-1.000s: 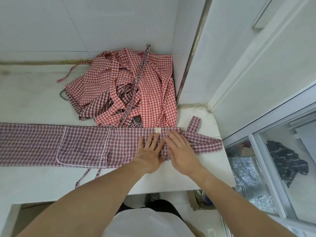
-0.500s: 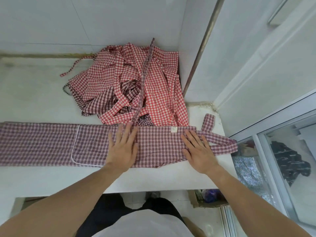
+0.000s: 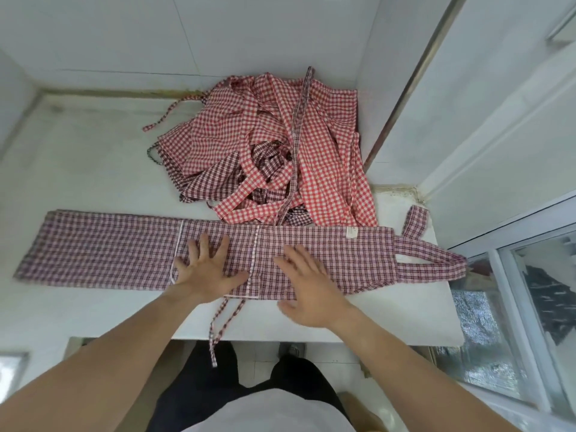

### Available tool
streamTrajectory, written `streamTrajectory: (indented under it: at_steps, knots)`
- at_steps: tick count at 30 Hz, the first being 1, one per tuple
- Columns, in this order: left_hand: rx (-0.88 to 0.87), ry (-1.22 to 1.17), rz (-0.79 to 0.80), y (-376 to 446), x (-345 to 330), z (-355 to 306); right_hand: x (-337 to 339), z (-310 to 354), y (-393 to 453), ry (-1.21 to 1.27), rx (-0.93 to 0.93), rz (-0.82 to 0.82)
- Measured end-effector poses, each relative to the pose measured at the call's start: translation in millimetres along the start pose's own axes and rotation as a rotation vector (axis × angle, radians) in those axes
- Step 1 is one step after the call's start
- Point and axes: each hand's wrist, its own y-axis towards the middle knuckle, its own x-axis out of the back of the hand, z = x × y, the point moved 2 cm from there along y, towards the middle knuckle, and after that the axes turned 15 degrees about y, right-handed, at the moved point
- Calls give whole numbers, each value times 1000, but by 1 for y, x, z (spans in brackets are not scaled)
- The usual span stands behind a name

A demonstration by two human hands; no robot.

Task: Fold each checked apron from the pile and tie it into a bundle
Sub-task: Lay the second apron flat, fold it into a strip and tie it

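Apron (image 3: 311,254) lies as a long strip on desk (image 3: 93,169), below pile (image 3: 280,145). My left hand (image 3: 207,269) and right hand (image 3: 307,288) press flat, released. Smooth outward before folding ends inward.

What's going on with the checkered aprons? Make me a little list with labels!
Apron being folded: dark checked apron lying flat in a long strip on the white counter
Left hand: flat on the strip, fingers spread
Right hand: flat on the strip, near its front edge
Apron tie: dangling over the counter's front edge
Neck loop: at the strip's right end
Pile: red and dark checked aprons tangled behind the strip, in the corner
Bundles tied: none visible
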Motion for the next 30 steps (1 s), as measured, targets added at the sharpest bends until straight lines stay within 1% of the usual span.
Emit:
streamTrajectory:
  at_steps: [1, 2, 4, 5, 7, 8, 11, 13, 14, 16, 19, 22, 24, 26, 28, 30]
  knots:
    - [-26, -24, 11, -3, 6, 8, -14, 4, 5, -58, -20, 71]
    - [-58, -57, 17, -4, 12, 13, -23, 4, 8, -121, -41, 82]
    - [-94, -77, 33, -9, 15, 23, -33, 8, 13, -185, -92, 31]
    - [-100, -20, 55, -13, 14, 26, -34, 11, 15, -205, -109, 18]
    - [-99, 194, 114, -20, 6, 24, -30, 11, 18, -230, -123, 19]
    - [-92, 293, 119, -23, 3, 22, -26, 9, 17, -229, -120, 10]
    - [-73, 429, 36, -26, -1, 13, -18, -5, 17, -210, -68, -125]
    - [-81, 468, -64, -26, -3, 5, -19, -8, 18, -201, -101, -159]
    - [-80, 454, -110, -26, -5, 1, -19, -6, 19, -178, -135, -149]
    - [-57, 323, -167, -25, -10, -3, -15, 3, 25, -123, -197, -119]
    - [-25, 78, -251, -24, -19, -3, -2, 10, 37, -82, -203, -113]
    - [33, -77, -352, -23, -18, 4, 15, 9, 44, -42, -217, -61]
    - [76, -122, -415, -22, -16, 16, 19, 4, 44, -26, -245, -58]
    - [131, -112, -458, -26, -18, 34, 17, 4, 35, -27, -244, -49]
    - [186, -125, -473, -26, -25, 51, 13, -2, 24, 3, -212, -56]
    - [259, -180, -447, -32, -25, 66, 8, -6, 11, 14, -203, -115]
